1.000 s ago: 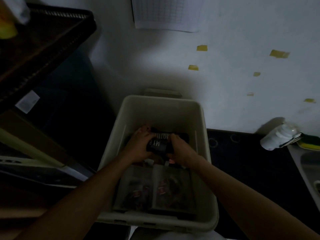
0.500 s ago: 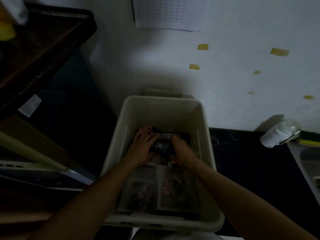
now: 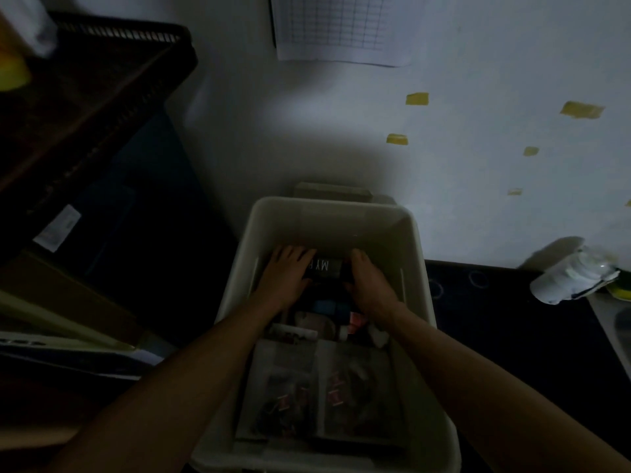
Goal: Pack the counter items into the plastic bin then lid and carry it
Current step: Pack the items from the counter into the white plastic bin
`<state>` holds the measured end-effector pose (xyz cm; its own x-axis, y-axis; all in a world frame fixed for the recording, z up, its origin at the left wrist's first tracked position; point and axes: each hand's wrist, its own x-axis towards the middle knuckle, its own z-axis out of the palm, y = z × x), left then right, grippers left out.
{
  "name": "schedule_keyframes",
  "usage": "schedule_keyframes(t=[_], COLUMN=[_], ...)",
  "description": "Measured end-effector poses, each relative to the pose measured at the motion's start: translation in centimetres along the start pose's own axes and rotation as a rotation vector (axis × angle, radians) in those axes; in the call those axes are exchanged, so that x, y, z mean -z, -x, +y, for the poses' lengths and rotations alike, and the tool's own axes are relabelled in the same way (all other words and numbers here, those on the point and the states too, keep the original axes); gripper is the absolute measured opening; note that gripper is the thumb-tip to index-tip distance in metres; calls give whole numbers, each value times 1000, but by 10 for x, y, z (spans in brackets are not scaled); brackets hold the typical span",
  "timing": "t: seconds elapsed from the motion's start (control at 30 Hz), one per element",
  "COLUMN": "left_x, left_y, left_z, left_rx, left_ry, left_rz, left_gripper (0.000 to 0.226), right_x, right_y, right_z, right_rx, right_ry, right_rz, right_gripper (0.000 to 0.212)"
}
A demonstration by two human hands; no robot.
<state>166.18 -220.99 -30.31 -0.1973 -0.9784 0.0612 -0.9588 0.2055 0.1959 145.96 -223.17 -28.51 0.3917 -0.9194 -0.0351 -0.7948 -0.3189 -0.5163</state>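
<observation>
The only writing we can read is on the dark container [image 3: 327, 267] in the far half of the plastic bin [image 3: 419, 257]: white capitals "MY", upside down to us, with the next letters covered by fingers. A white label [image 3: 57, 229] on the dark furniture at the left and a gridded paper [image 3: 341, 27] on the far wall are too dim or small to read. Both our forearms reach from the near edge into the bin, converging on that container. Our left hand [image 3: 285, 275] lies palm down over its left end, fingers fairly straight and a little spread, resting on top of it rather than wrapping it. Our right hand [image 3: 371, 286] has its back towards us and its thumb against the container's right end. Its fingers are hidden under the hand, so we cannot tell whether they curl round the container. The bin stands on the dark counter [image 3: 512, 322] against the wall, and the container lies across it near the far wall. Small items we cannot make out in the dimness sit between our wrists, and two clear packets [image 3: 285, 387] lie side by side in the near half. A white bottle [image 3: 563, 279] lies on its side at the right of the counter, well apart from the bin.
</observation>
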Motion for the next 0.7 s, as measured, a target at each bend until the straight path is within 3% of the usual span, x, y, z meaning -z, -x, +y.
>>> schedule_keyframes(t=[0.17, 0.4, 0.7], left_x=[-3, -25, -24], left_y=[-12, -2, -3], left_z=[-2, -10, -1], left_rx=[13, 32, 92], left_ry=[39, 54, 95], left_rz=[92, -45, -78], left_gripper=[64, 74, 74], right_x=[0, -8, -6], right_y=[-17, -33, -25], right_z=[7, 21, 17], right_rx=[-22, -72, -91], right_ry=[-53, -47, -45], right_rz=[19, 44, -45], right_gripper=[46, 15, 62])
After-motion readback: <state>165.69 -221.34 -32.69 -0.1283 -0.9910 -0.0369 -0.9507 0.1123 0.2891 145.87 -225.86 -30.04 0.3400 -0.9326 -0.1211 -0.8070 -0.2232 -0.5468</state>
